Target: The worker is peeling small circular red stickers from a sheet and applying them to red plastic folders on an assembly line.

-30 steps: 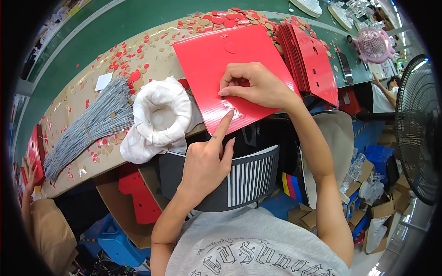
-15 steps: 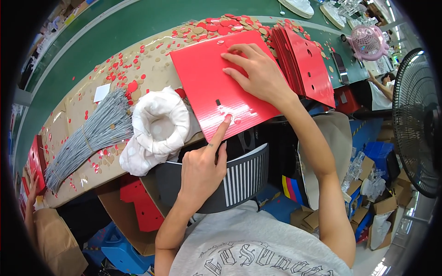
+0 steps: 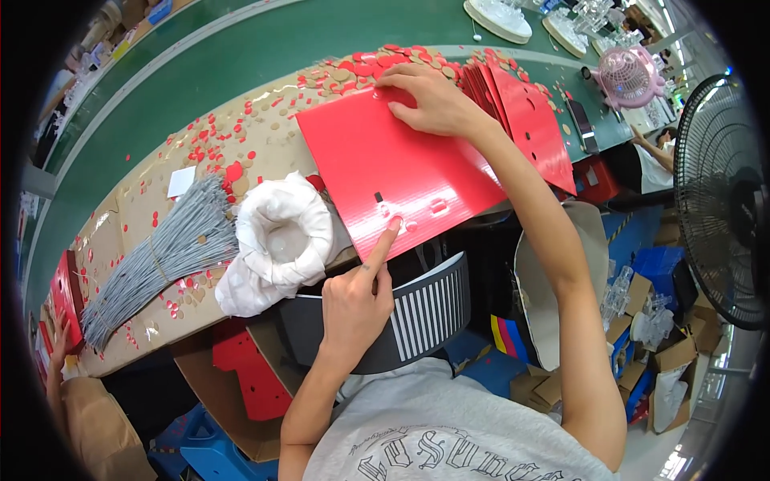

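A glossy red corrugated sheet (image 3: 345, 152) lies tilted in front of me, its near edge past the table's edge. My left hand (image 3: 353, 309) points its index finger down onto a small pale piece near the sheet's lower left, beside a dark slot; the other fingers are curled. My right hand (image 3: 437, 100) rests over the far edge, fingers reaching past it, thumb apart on the sheet near a small clear round piece (image 3: 377, 94). Left of the sheet, a white cloth (image 3: 309, 216) is rolled into a ring around a hollow with whitish contents.
Grey thin ties (image 3: 160, 260) lie bundled at left. Stacked red sheets (image 3: 533, 124) stand at right, with red and tan cutout discs (image 3: 345, 72) behind. A black fan (image 3: 722, 200) and pink fan (image 3: 630, 76) are at right. Another person's hand (image 3: 60, 337) is far left.
My right hand has shifted from the sheet's middle to its far edge. My left fingertip stays near the same spot. The whole view has shifted slightly.
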`<state>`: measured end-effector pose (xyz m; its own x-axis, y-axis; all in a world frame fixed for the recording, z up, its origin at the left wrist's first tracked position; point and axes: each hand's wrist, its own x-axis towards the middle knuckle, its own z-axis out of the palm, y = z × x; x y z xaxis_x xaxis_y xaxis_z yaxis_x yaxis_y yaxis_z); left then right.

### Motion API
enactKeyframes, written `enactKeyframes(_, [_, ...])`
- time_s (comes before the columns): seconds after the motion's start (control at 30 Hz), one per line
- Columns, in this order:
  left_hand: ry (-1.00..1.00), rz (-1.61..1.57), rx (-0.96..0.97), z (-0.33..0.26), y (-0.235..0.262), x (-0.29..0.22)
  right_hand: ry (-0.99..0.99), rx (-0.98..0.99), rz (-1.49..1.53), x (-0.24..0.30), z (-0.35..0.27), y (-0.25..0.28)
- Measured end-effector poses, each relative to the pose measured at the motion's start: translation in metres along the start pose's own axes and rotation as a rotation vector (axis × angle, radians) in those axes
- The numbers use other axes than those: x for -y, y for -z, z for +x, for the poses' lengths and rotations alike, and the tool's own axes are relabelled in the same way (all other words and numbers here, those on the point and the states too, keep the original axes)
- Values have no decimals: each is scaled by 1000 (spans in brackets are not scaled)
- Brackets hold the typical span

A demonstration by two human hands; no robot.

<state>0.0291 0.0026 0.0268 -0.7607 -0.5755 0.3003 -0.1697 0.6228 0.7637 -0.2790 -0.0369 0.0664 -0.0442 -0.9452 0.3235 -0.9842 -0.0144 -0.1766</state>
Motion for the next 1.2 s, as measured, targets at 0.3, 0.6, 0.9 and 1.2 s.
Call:
enactKeyframes(0.3, [-26,12,-57,1,-4,0,14,185,-208,17,17,19])
enactKeyframes(0.6, [4,0,-72,1,-7,-1,-5,388,-230,13,50,27])
enactKeyframes(0.9, [-64,25,-95,-2,-9,1,-41,388,-154,27,50,70])
enactKeyframes(1.2, [-30,-54,-3,-6,3,-15,341,-124,-200,34,33,105])
